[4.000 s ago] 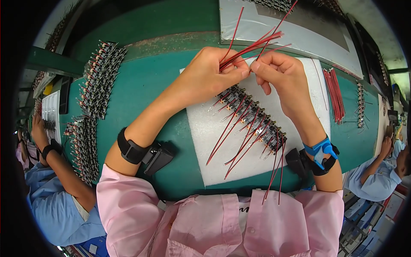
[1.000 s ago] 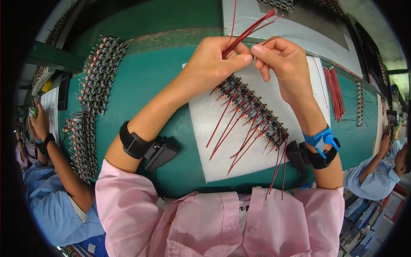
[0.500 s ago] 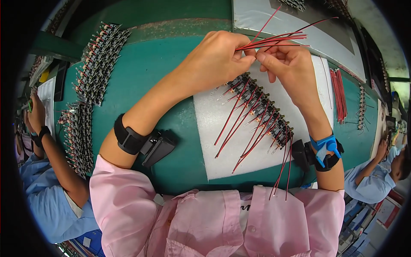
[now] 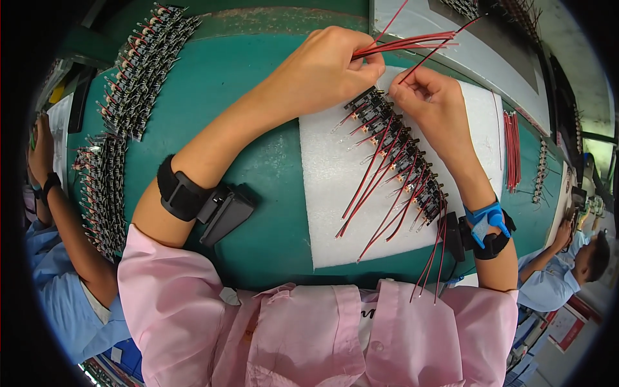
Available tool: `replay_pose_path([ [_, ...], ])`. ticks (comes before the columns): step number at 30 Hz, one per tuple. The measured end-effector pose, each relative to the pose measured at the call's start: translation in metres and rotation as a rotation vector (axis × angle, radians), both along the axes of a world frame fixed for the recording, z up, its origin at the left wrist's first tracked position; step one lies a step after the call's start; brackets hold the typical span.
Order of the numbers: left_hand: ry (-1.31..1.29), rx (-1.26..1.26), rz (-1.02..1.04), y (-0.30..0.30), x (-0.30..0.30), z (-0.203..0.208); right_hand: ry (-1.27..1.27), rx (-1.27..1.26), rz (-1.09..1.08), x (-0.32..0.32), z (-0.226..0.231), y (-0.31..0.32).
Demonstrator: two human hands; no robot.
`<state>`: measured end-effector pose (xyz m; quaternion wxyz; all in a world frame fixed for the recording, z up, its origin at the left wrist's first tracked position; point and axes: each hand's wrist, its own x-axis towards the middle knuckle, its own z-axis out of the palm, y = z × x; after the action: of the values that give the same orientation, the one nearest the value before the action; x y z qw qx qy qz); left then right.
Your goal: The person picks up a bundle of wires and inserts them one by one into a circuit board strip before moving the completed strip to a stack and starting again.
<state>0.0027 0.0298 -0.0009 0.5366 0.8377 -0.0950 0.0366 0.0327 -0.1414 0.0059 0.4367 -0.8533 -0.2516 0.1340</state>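
My left hand (image 4: 338,68) is closed around a bundle of thin red and black wires (image 4: 412,44), whose ends fan out to the right. Beside it my right hand (image 4: 433,97) pinches one red-and-black wire (image 4: 427,59) that slants up across the bundle. Below both hands a slanting row of small black circuit boards (image 4: 403,158) lies on a white foam sheet (image 4: 329,213). Red and black wires (image 4: 371,187) trail from several of these boards toward me, some past the sheet's near edge.
Stacked rows of boards (image 4: 138,77) stand at the left of the green table (image 4: 258,174). Right of the foam lie a red wire bundle (image 4: 512,151) and a short row of small parts (image 4: 540,171). People in blue sit at both sides. A grey panel (image 4: 464,51) borders the far right.
My right hand has drawn slightly away from the left, with one wire now separate between its fingertips. The table scene has shifted a little in view.
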Motion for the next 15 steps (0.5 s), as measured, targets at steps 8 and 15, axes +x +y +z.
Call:
replay_pose_path([
  [8, -0.004, 0.009, 0.023, -0.0011, -0.0001, -0.0008, -0.006, 0.001, -0.005, -0.0004, -0.0018, 0.0012],
  [15, -0.017, 0.012, 0.03, -0.0018, -0.0005, -0.0013, -0.036, -0.042, -0.033, -0.001, -0.0015, 0.0025],
])
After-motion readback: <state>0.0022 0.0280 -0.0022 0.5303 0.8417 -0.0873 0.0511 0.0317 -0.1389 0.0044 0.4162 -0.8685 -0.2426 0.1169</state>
